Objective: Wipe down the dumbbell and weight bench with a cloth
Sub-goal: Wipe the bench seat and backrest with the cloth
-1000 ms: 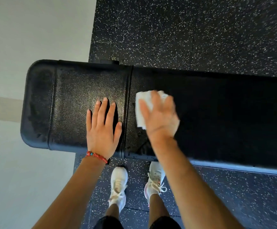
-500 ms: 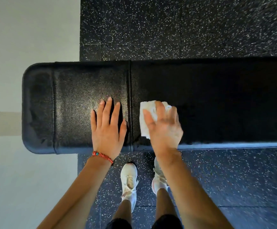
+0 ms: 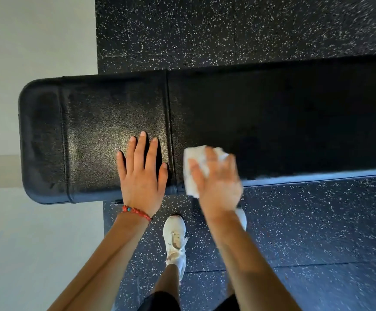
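Note:
A long black padded weight bench (image 3: 272, 113) runs across the view, with a seam splitting its short left pad from the long right pad. My left hand (image 3: 142, 173) lies flat, fingers spread, on the left pad just beside the seam. My right hand (image 3: 216, 180) presses a folded white cloth (image 3: 193, 167) onto the right pad at its near edge, right of the seam; the hand is blurred by motion. The cloth's lower corner hangs over the bench edge. No dumbbell is in view.
Black speckled rubber flooring (image 3: 317, 232) lies under and around the bench. A pale smooth floor (image 3: 25, 243) begins at the left. My feet in white shoes (image 3: 175, 241) stand close to the bench's near edge.
My right hand has dragged the cloth from the middle of the pad toward the near edge. My left hand stays flat on the left pad.

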`<control>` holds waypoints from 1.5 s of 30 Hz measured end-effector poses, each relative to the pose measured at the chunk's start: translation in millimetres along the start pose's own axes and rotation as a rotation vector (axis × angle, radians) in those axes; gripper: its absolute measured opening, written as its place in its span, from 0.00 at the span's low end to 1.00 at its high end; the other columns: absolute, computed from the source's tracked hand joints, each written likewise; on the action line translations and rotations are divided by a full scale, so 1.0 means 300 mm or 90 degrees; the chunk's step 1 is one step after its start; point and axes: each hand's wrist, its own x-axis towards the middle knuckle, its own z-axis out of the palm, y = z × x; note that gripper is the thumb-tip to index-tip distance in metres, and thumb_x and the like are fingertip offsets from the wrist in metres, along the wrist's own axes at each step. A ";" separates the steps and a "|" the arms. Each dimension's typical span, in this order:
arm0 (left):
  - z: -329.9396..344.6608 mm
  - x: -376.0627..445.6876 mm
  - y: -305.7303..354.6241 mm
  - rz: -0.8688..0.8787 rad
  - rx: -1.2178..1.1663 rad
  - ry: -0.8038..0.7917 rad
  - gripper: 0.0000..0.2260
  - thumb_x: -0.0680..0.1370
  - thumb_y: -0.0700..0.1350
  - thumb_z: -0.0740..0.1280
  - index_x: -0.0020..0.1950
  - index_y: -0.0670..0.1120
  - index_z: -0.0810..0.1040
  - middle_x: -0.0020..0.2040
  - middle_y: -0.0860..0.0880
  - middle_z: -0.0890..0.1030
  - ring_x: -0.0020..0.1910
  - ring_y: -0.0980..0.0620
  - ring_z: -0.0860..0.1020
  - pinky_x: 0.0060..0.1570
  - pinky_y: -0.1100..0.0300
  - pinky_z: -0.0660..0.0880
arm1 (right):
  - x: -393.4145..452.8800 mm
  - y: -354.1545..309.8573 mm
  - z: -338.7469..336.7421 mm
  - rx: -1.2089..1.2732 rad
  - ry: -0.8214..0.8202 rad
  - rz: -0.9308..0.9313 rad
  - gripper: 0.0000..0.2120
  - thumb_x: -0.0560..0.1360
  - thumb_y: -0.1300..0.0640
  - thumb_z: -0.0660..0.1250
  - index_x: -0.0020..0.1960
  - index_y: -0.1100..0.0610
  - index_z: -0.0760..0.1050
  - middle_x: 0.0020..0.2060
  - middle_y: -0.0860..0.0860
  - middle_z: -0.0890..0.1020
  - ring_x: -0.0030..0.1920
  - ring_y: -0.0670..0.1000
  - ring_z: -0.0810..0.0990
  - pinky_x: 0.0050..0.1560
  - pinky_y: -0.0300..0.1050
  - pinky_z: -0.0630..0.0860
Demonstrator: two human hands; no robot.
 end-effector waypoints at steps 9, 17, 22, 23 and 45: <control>0.018 0.019 0.144 -0.003 -0.016 0.017 0.22 0.78 0.49 0.53 0.71 0.42 0.67 0.72 0.41 0.65 0.72 0.40 0.60 0.69 0.42 0.51 | 0.061 0.294 -0.056 -0.039 0.108 -0.022 0.16 0.75 0.43 0.61 0.52 0.55 0.73 0.34 0.59 0.77 0.29 0.57 0.78 0.21 0.43 0.73; 0.090 0.053 0.310 -0.016 0.014 0.010 0.23 0.78 0.50 0.54 0.71 0.43 0.66 0.72 0.41 0.66 0.72 0.40 0.61 0.70 0.41 0.50 | 0.180 0.341 -0.088 0.000 0.043 -0.040 0.17 0.72 0.47 0.65 0.47 0.61 0.80 0.34 0.60 0.77 0.30 0.58 0.78 0.22 0.45 0.74; 0.104 0.051 0.305 -0.011 0.050 0.018 0.23 0.78 0.51 0.54 0.71 0.44 0.65 0.72 0.41 0.66 0.71 0.41 0.62 0.69 0.41 0.50 | 0.470 0.241 -0.025 0.017 -0.017 0.018 0.21 0.76 0.43 0.60 0.60 0.56 0.74 0.52 0.60 0.76 0.48 0.57 0.77 0.38 0.48 0.74; 0.102 0.053 0.305 -0.011 0.051 0.018 0.23 0.78 0.51 0.54 0.71 0.44 0.65 0.72 0.41 0.66 0.71 0.41 0.62 0.69 0.41 0.50 | 0.501 0.232 -0.014 0.012 -0.014 0.014 0.21 0.76 0.43 0.59 0.61 0.56 0.74 0.52 0.60 0.76 0.48 0.57 0.77 0.38 0.48 0.74; 0.116 0.145 0.424 -0.057 0.015 0.052 0.23 0.78 0.51 0.55 0.70 0.42 0.67 0.72 0.40 0.66 0.71 0.39 0.61 0.69 0.41 0.51 | 0.556 0.337 -0.053 0.059 0.007 -0.122 0.18 0.71 0.46 0.62 0.48 0.60 0.81 0.36 0.61 0.79 0.31 0.57 0.79 0.24 0.45 0.74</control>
